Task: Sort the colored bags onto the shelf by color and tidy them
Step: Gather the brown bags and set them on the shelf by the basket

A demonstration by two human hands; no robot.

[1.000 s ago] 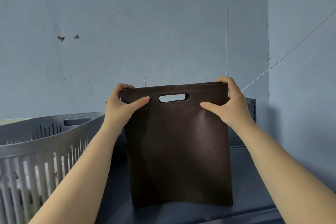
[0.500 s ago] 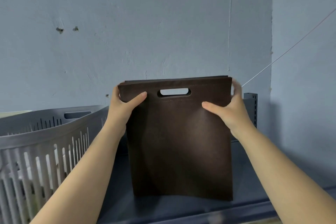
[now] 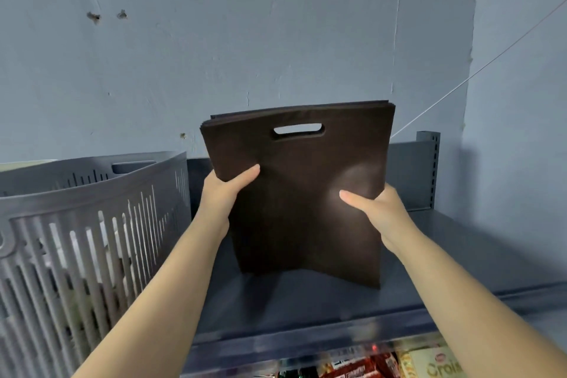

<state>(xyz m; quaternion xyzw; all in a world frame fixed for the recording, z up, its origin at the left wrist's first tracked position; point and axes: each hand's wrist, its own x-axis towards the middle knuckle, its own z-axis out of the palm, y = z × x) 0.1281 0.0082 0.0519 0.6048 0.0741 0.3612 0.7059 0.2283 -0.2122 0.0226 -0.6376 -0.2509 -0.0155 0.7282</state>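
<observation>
A stack of dark brown bags (image 3: 303,193) stands upright on a grey shelf (image 3: 306,310), long axis vertical, handle slot at the top, leaning slightly left. Left of it sits a grey slatted basket (image 3: 92,224); its contents are unclear. The left hand (image 3: 225,193) and right hand (image 3: 376,209) each grip a side edge, thumbs on the near face.

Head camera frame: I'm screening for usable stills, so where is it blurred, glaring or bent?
Head view: brown bags sharp, with a pale sheen beside the right hand; shelf front edge and packets below smeared; grey basket rim bowed by the wide lens.
</observation>
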